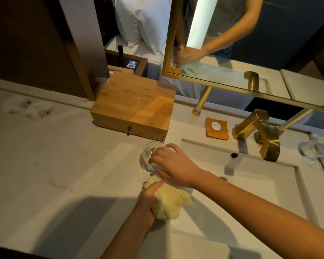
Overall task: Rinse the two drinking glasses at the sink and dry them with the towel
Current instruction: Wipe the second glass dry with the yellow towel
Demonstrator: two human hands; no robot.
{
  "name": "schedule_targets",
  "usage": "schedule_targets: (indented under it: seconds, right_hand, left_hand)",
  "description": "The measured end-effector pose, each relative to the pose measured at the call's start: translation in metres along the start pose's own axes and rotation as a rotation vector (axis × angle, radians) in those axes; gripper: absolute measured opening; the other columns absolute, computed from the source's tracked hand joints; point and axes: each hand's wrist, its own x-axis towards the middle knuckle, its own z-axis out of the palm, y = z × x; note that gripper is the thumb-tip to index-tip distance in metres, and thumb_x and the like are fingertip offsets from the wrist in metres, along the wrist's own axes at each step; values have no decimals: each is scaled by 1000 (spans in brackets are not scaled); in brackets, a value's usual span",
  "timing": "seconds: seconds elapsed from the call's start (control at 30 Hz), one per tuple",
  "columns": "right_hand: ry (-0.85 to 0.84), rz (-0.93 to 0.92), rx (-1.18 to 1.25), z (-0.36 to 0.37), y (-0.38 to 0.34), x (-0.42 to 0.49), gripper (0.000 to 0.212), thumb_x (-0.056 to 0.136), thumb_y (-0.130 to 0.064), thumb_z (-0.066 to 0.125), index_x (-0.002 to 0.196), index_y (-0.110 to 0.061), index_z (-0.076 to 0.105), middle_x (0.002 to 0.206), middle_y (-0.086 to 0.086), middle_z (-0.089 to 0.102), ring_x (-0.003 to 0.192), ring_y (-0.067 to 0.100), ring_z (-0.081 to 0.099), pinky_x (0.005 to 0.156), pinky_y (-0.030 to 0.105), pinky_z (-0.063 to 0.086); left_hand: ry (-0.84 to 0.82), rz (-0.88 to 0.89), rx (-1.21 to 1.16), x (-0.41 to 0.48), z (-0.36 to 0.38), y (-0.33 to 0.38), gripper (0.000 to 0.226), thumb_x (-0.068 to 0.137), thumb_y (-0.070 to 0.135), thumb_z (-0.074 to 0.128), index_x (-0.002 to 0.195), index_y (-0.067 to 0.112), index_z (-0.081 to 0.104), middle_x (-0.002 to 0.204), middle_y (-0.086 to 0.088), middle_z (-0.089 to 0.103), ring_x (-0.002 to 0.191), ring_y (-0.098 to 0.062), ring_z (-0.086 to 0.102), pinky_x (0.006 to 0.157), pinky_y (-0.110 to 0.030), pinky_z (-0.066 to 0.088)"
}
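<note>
A clear drinking glass [148,156] stands on the white counter just left of the sink basin [254,184]. My right hand [173,163] grips it from above and from the right, fingers curled round its rim and side. Below it, my left hand [148,200] holds a bunched pale yellow towel [168,200] at the counter's edge by the basin. A second glass is not visible. The mirror reflects both hands together.
A wooden box with a drawer [135,107] sits behind the glass. A gold faucet [258,131] stands at the back of the basin, with an orange soap dish [217,128] to its left. A crumpled white cloth [28,108] lies far left.
</note>
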Motion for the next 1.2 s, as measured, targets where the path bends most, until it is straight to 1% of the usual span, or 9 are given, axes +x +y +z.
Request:
schedule_targets:
  seconds: [0.17,0.37,0.47,0.57,0.67,0.77,0.87,1.0,1.2]
  right_hand:
    - [239,278,455,0,-1,-42,34,93,-33,48,125,-22,53,127,-3,58,117,13,51,96,31,41]
    - [-205,798,1300,-12,2,-94,50,98,-53,36,130,-19,55,132,3,59,121,20,57,101,34,45]
    - [-315,895,1582,-29,6,-132,51,95,-59,34,113,-22,65,112,0,70,104,15,66,85,24,53]
    - [-259,898,1724,-34,21,-177,40,94,-46,48,116,-17,63,114,5,68,109,21,64,94,34,52]
    - [-54,893,1613,-41,43,-219,37,90,-31,63,124,-18,59,123,7,63,115,23,61,101,39,49]
    - [73,924,1359,-52,61,-254,46,84,-37,71,126,-26,56,124,3,61,115,21,58,102,41,48]
    - [163,951,1242,-60,78,-287,49,84,-36,71,128,-27,52,121,-4,56,112,17,54,96,34,49]
    - [316,1013,1136,-60,101,-320,52,85,-32,71,131,-26,49,122,-5,51,114,16,50,89,29,42]
    - [369,988,1048,-45,134,-348,26,90,-24,64,114,-14,59,108,2,60,98,16,55,79,26,45]
  left_hand:
    - [-95,47,142,-21,3,-8,25,89,9,55,113,13,62,99,-15,74,90,-31,70,73,-39,54]
    - [-261,59,306,-30,29,-19,54,74,6,67,126,10,54,120,-21,64,111,-38,62,86,-50,53]
    - [-356,-21,395,-27,48,-28,58,70,5,68,126,9,53,124,-25,60,112,-40,60,87,-51,53]
    - [-407,-115,472,-24,73,-45,62,68,8,71,127,7,51,125,-24,60,113,-40,59,88,-49,53]
    - [-425,-223,499,-23,104,-68,70,64,15,76,128,7,51,124,-23,63,114,-39,60,94,-50,49]
    - [-352,-265,526,-16,136,-91,60,68,19,71,124,7,53,113,-21,69,104,-37,65,84,-44,54]
    - [-303,-295,464,-5,168,-111,57,70,24,71,121,3,56,115,-24,66,107,-41,61,93,-48,48]
    - [-280,-276,278,3,208,-136,39,70,37,61,85,4,74,85,-20,69,80,-36,65,85,-45,47]
    - [-250,-388,256,22,262,-171,59,83,45,60,126,6,59,130,-25,57,119,-43,53,105,-53,38]
